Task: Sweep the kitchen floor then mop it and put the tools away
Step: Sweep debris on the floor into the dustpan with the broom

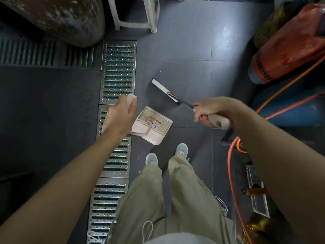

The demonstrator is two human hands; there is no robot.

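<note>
My right hand (210, 111) grips the beige handle of a broom. Its thin metal shaft runs forward and left to a narrow white broom head (164, 90) that lies on the dark grey floor tiles. My left hand (121, 115) holds the beige top of the dustpan's upright handle. The white dustpan (152, 125) stands on the floor just in front of my shoes, its mouth facing the broom head, with small specks of debris inside. A short gap of floor separates broom head and pan.
A steel drain grate (117, 71) runs along the floor on my left. A large drum (58, 16) stands far left, a plastic stool (135, 14) ahead, an orange bag (288, 50) at right. Orange hoses (230, 155) trail beside my right foot.
</note>
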